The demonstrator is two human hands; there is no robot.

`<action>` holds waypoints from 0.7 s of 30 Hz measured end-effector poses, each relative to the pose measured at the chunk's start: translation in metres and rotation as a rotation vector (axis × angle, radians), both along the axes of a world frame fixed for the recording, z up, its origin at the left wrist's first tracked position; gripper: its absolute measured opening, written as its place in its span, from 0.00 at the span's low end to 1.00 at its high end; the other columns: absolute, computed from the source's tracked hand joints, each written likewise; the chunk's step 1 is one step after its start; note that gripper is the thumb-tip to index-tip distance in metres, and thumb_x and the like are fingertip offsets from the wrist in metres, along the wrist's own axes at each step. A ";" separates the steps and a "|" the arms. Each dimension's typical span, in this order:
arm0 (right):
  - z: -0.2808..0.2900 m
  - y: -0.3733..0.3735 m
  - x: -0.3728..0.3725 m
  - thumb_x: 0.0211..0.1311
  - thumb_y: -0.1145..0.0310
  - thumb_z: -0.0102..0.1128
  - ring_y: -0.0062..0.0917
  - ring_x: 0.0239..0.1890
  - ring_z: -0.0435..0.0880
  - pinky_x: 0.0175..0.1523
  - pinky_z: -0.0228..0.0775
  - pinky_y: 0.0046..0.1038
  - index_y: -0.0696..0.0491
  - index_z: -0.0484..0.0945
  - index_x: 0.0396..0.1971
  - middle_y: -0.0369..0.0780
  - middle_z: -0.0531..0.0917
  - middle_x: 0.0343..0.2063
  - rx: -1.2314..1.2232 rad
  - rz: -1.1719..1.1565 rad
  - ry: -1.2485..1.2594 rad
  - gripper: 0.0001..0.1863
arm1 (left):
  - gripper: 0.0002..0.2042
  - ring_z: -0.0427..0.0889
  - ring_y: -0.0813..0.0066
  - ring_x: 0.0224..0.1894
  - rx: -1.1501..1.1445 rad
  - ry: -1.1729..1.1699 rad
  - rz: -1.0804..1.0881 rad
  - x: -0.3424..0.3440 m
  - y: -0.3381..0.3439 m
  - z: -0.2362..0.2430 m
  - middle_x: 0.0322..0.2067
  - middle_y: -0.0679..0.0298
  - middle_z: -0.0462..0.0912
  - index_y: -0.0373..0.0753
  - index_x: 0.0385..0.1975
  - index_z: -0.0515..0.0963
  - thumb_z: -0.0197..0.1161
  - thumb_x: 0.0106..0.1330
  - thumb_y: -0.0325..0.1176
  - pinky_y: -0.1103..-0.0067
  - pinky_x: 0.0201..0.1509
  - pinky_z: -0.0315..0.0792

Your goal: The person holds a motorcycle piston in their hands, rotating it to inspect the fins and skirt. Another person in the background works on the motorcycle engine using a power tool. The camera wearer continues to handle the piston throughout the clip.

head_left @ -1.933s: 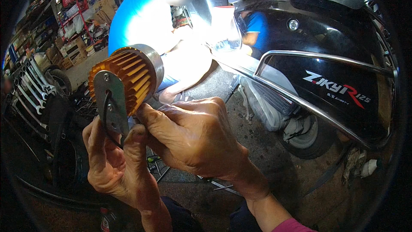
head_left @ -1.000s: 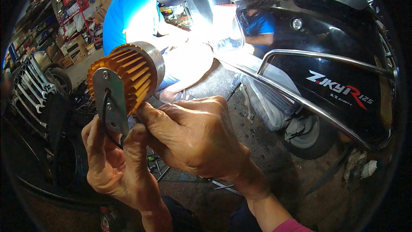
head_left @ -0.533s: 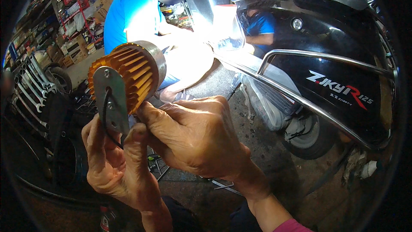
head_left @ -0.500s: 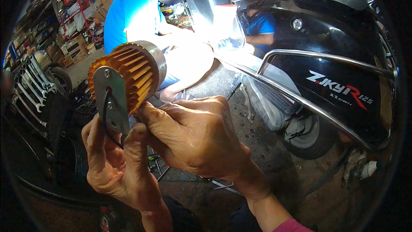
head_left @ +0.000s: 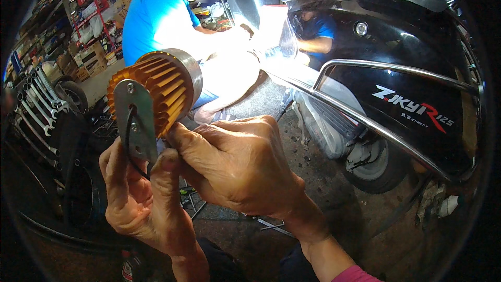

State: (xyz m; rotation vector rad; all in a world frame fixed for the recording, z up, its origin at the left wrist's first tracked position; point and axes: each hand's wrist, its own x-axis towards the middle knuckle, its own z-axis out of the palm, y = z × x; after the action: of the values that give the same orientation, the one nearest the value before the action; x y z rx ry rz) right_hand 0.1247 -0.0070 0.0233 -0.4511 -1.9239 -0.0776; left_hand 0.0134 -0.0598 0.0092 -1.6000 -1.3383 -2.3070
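Observation:
A lit LED spotlight with gold cooling fins and a silver rim is held up before me, its beam falling away from me. A flat metal bracket is screwed to its back, and a black cable comes out through the bracket. My left hand is closed around the bracket's lower end, thumb at its edge. Just right of it, my right hand is closed in a pinch against the underside of the fins. What lies between its fingertips is hidden.
A co-worker in a blue shirt crouches ahead in the glare. A black motorcycle with a chrome guard bar stands at right. Wrenches hang at left near a wheel. Tools lie on the floor.
The co-worker's torso has shifted slightly left, and their arm has moved in the light. My hands and the spotlight have hardly moved.

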 end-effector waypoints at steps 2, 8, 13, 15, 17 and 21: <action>0.001 0.000 0.001 0.46 0.71 0.67 0.29 0.18 0.81 0.21 0.71 0.27 0.61 0.78 0.39 0.40 0.80 0.19 -0.001 0.002 0.001 0.18 | 0.17 0.76 0.72 0.44 -0.008 0.007 0.004 0.000 -0.001 0.001 0.43 0.60 0.78 0.29 0.49 0.74 0.63 0.61 0.27 0.76 0.52 0.69; -0.002 0.002 -0.001 0.46 0.71 0.68 0.29 0.18 0.81 0.21 0.71 0.27 0.61 0.78 0.39 0.40 0.80 0.19 0.000 -0.003 -0.002 0.18 | 0.16 0.76 0.72 0.44 0.014 0.007 -0.001 0.000 0.002 -0.001 0.43 0.59 0.78 0.28 0.49 0.74 0.63 0.61 0.27 0.76 0.52 0.69; -0.003 0.002 -0.003 0.45 0.71 0.68 0.29 0.18 0.81 0.21 0.71 0.27 0.61 0.78 0.39 0.40 0.80 0.20 0.000 -0.006 -0.006 0.19 | 0.16 0.76 0.72 0.44 -0.020 0.015 0.003 0.000 0.001 0.000 0.43 0.59 0.79 0.27 0.49 0.74 0.62 0.62 0.27 0.75 0.52 0.69; -0.003 0.002 -0.002 0.45 0.71 0.68 0.29 0.18 0.81 0.21 0.71 0.27 0.61 0.78 0.39 0.40 0.80 0.20 0.000 -0.004 -0.006 0.19 | 0.16 0.76 0.71 0.44 -0.023 0.018 0.014 0.000 0.000 0.000 0.43 0.58 0.79 0.27 0.49 0.74 0.61 0.62 0.27 0.75 0.53 0.68; -0.002 0.001 -0.003 0.45 0.71 0.68 0.29 0.18 0.81 0.21 0.71 0.27 0.61 0.78 0.39 0.40 0.80 0.20 0.001 0.002 -0.006 0.19 | 0.16 0.76 0.71 0.44 0.001 0.009 0.011 -0.001 0.001 -0.001 0.43 0.58 0.79 0.27 0.48 0.74 0.61 0.62 0.26 0.75 0.53 0.68; -0.004 0.002 -0.001 0.45 0.71 0.68 0.29 0.18 0.81 0.21 0.71 0.27 0.61 0.79 0.39 0.40 0.80 0.20 0.000 -0.005 -0.007 0.19 | 0.16 0.76 0.71 0.45 -0.007 0.026 0.015 0.001 0.001 0.000 0.43 0.58 0.78 0.27 0.49 0.73 0.62 0.62 0.26 0.75 0.53 0.68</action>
State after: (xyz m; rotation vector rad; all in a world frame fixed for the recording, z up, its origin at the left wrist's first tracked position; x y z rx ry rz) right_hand 0.1239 -0.0046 0.0192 -0.4562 -1.9302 -0.0823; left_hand 0.0141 -0.0590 0.0089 -1.6109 -1.3499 -2.2679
